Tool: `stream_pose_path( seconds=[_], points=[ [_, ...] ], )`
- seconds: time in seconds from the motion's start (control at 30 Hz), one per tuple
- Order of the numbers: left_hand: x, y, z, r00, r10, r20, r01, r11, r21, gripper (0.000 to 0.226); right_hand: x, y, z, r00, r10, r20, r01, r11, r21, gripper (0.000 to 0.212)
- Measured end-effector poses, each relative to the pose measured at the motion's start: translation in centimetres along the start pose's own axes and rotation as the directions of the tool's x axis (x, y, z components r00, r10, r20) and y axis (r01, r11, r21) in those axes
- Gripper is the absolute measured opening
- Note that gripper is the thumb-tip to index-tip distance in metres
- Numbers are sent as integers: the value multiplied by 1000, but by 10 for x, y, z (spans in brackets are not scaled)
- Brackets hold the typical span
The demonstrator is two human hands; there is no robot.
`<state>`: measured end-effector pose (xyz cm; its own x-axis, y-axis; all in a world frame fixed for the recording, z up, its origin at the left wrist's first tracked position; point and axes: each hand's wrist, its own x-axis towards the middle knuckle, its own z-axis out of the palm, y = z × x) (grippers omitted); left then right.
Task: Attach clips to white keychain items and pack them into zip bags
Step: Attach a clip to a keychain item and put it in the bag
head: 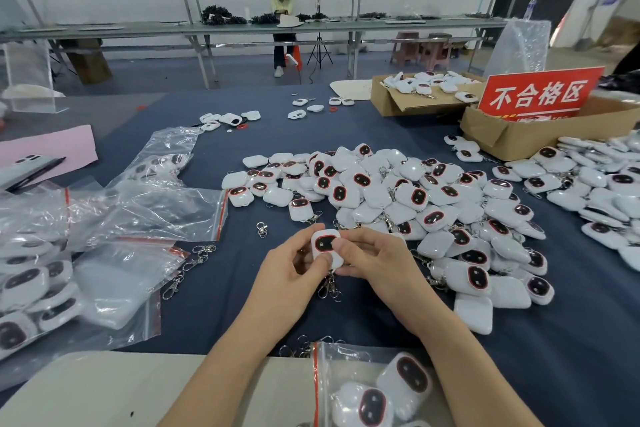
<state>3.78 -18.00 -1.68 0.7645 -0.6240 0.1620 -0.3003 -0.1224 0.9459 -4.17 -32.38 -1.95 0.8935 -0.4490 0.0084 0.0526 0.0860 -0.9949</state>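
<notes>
White, dark-faced keychain item (325, 243) pinched by fingers (300, 236) of left hand (287, 276) and right hand (377, 263).

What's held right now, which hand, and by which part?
One white keychain item, held by both hands: the left hand pinches its left edge, the right hand its right edge. A metal clip hangs below it.

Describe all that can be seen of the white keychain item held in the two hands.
The white keychain item is a small rounded-square case, glossy like plastic. Its face, turned to the camera, has a dark oval window with a red rim. Both hands hold it upright above the dark blue table: the left hand pinches its left side, the right hand its right side. Metal clips hang below it.
</notes>
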Motion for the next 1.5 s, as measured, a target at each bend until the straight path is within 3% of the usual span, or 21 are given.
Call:
stream_pose_path(
  seconds=[0.17,0.47,0.57,0.7,0.87,1.03,1.17,1.37,1.5],
  points=[
    [2,-1,-1,999,-32,-5,31,993,-112,40,-1,-1,0,1000,-16,-15,16,1000,23,16],
    [1,1,-3,998,53,26,-48,985,-164,31,-2,-1,3,997,-57,-45,59,997,40,15],
    [0,-1,1,999,36,-10,-37,986,-162,32,-4,-1,1,997,-64,44,62,997,35,19],
    [2,-4,4,997,17,-76,-29,987,-158,36,-6,-3,-1,962,-73,263,32,987,155,31],
    [3,-5,3,997,10,-75,-20,989,-146,40,-8,-5,-2,942,-55,330,23,994,102,34],
    [1,-3,5,996,78,-40,-81,994,-73,47,-6,-4,0,968,-68,243,42,993,113,35],
    [1,-3,6,995,95,-35,-98,992,-78,47,-7,-4,1,986,-54,154,31,988,150,48],
    [3,-8,5,991,71,-113,-87,986,-140,41,-7,-2,4,999,-50,13,48,993,110,23],
    [4,-8,1,991,54,-121,-75,981,-178,34,-6,-3,4,999,-26,-23,28,994,104,20]
  ],
)
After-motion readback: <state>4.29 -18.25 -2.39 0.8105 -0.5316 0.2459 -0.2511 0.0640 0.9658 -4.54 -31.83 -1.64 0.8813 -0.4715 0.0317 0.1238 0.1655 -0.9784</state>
